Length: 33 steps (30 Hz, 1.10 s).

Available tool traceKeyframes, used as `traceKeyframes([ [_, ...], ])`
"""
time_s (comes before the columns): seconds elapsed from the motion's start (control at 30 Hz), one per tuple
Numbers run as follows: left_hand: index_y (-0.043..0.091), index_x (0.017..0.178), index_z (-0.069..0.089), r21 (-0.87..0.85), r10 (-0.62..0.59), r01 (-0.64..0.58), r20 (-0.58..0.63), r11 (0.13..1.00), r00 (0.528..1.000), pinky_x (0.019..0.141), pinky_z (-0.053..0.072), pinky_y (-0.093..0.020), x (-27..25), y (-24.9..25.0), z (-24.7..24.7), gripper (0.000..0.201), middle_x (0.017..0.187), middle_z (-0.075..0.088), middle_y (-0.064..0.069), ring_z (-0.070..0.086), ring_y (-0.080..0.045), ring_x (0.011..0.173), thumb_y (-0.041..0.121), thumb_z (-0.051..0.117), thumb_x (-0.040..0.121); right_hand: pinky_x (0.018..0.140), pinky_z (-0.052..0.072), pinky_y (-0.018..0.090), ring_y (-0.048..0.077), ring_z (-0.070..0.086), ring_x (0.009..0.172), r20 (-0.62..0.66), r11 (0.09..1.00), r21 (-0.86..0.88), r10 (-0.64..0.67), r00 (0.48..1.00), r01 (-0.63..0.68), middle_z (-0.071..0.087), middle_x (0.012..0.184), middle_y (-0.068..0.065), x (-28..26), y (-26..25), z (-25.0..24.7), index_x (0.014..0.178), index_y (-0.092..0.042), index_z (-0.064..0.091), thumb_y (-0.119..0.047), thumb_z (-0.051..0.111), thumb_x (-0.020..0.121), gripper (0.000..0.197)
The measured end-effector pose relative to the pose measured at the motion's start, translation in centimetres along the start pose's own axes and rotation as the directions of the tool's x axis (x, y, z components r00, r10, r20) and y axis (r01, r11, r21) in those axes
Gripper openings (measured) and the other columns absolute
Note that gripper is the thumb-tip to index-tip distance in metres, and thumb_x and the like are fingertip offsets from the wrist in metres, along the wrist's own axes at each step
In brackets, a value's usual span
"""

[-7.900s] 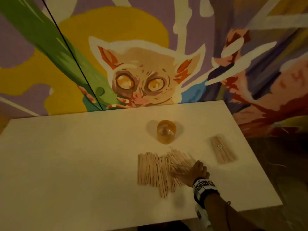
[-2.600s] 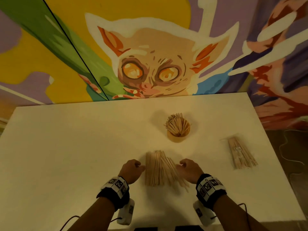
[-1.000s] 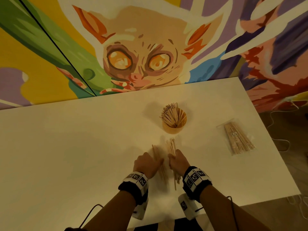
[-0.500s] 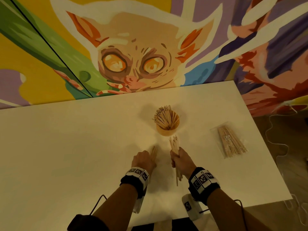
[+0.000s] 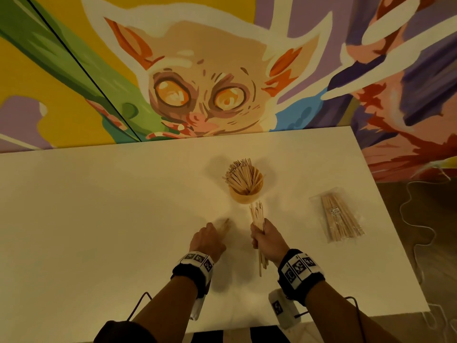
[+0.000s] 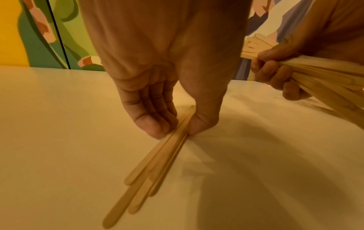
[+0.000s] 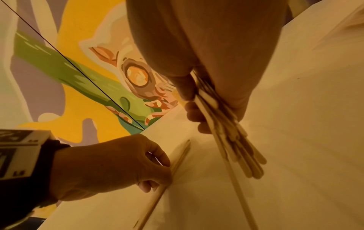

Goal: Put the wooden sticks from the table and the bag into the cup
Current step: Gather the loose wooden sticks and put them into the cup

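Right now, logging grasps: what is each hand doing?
Left hand: pinching a few wooden sticks on the table.
Right hand: gripping a stick bundle.

Little here can be read. In the right wrist view, the white block [image 7: 21, 154] on the left wrist's band bears small dark marks that look like "L6" or "L8", though they are too blurred to be sure. The white label [image 5: 334, 211] on the clear bag of sticks [image 5: 337, 215] at the right of the table carries dark print too small to make out, and the wristbands [image 5: 298, 267] show only black-and-white square code patterns, no words.
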<state>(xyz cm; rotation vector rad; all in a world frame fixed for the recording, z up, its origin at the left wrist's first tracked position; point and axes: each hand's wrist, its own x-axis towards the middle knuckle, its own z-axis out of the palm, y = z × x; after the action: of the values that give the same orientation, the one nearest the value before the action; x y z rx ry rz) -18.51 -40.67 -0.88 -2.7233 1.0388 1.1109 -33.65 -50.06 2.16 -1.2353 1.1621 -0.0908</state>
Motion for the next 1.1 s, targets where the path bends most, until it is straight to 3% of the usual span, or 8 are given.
traceKeyframes([
  [0.23, 0.011, 0.116, 0.057, 0.124, 0.098, -0.094, -0.029, 0.988, 0.995, 0.088, 0.050, -0.037, -0.1, -0.3, 0.7, 0.031, 0.118, 0.060, -0.010, 0.062, -0.031, 0.106, 0.026, 0.059, 0.090, 0.064, 0.048, 0.024, 0.014, 0.051, 0.065, -0.016, 0.997, -0.042, -0.059, 0.998, 0.058, 0.052, 0.078, 0.003, 0.3, 0.1, 0.1, 0.097, -0.010, 0.049, -0.017, 0.045, 0.104, 0.011],
  [0.4, 0.008, 0.119, 0.053, 0.198, 0.156, -0.149, -0.020, 0.969, 0.988, 0.089, 0.052, -0.037, 0.1, -0.6, 0.9, 0.029, 0.118, 0.065, -0.012, 0.065, -0.032, 0.107, 0.015, 0.056, 0.091, 0.079, 0.051, 0.027, 0.017, 0.053, 0.078, -0.095, 0.933, 0.142, -0.320, 0.942, 0.332, 0.050, 0.085, 0.004, -0.9, -3.4, -0.8, 0.111, -0.011, 0.049, -0.010, 0.039, 0.106, 0.011],
  [0.63, 0.009, 0.112, 0.060, 0.186, 0.178, -0.171, -0.022, 0.968, 0.984, 0.084, 0.050, -0.035, 0.0, -1.1, 0.7, 0.023, 0.118, 0.066, -0.012, 0.064, -0.031, 0.107, 0.015, 0.054, 0.092, 0.072, 0.052, 0.021, 0.007, 0.060, 0.080, -0.282, 0.806, 0.153, -0.519, 0.807, 0.572, 0.060, 0.089, 0.001, 1.5, -10.7, -2.7, 0.108, -0.017, 0.047, -0.020, 0.037, 0.108, 0.011],
  [0.77, 0.007, 0.117, 0.059, 0.214, 0.214, -0.203, -0.029, 0.956, 0.976, 0.089, 0.050, -0.036, 0.0, -1.3, 1.0, 0.027, 0.122, 0.063, -0.012, 0.061, -0.031, 0.112, 0.013, 0.049, 0.093, 0.078, 0.049, 0.013, -0.014, 0.058, 0.087, -0.265, 0.828, 0.095, -0.514, 0.816, 0.553, 0.063, 0.110, -0.009, 4.6, -11.8, -2.3, 0.133, -0.006, 0.044, -0.024, 0.033, 0.109, 0.032],
  [0.83, 0.006, 0.117, 0.059, 0.224, 0.232, -0.222, -0.019, 0.949, 0.972, 0.089, 0.050, -0.037, 0.0, -1.3, 1.0, 0.027, 0.121, 0.064, -0.013, 0.061, -0.031, 0.112, 0.010, 0.048, 0.092, 0.092, 0.041, 0.014, -0.026, 0.051, 0.096, -0.233, 0.861, 0.023, -0.489, 0.841, 0.507, 0.057, 0.116, -0.024, 6.1, -11.4, -2.0, 0.134, -0.019, 0.052, -0.031, 0.033, 0.108, 0.034],
  [0.9, 0.006, 0.117, 0.058, 0.231, 0.252, -0.242, -0.012, 0.942, 0.968, 0.088, 0.050, -0.038, -0.1, -1.5, 1.0, 0.026, 0.120, 0.064, -0.012, 0.062, -0.031, 0.110, 0.010, 0.047, 0.093, 0.112, 0.035, 0.036, -0.012, 0.051, 0.117, -0.228, 0.885, -0.086, -0.465, 0.855, 0.458, 0.057, 0.126, -0.019, 7.4, -10.7, -1.6, 0.127, -0.041, 0.052, -0.044, 0.034, 0.103, 0.030],
  [0.97, 0.007, 0.119, 0.056, 0.236, 0.269, -0.259, -0.011, 0.937, 0.963, 0.089, 0.050, -0.039, -0.2, -1.7, 1.1, 0.025, 0.119, 0.064, -0.012, 0.062, -0.031, 0.108, 0.012, 0.045, 0.097, 0.122, 0.014, 0.053, 0.021, 0.033, 0.146, -0.214, 0.893, -0.267, -0.421, 0.881, 0.362, 0.048, 0.148, -0.002, 8.5, -9.9, -1.4, 0.137, -0.035, 0.045, -0.051, 0.032, 0.101, 0.042],
  [1.1, 0.008, 0.118, 0.059, 0.290, 0.310, -0.298, 0.004, 0.910, 0.951, 0.086, 0.050, -0.041, -0.4, -2.1, 0.9, 0.025, 0.116, 0.067, -0.013, 0.064, -0.033, 0.104, 0.010, 0.041, 0.100, 0.123, -0.003, 0.052, 0.025, -0.005, 0.155, -0.181, 0.853, -0.461, -0.360, 0.915, 0.245, 0.020, 0.166, 0.004, 8.5, -9.2, -1.2, 0.156, -0.016, 0.023, -0.046, 0.032, 0.104, 0.060],
])
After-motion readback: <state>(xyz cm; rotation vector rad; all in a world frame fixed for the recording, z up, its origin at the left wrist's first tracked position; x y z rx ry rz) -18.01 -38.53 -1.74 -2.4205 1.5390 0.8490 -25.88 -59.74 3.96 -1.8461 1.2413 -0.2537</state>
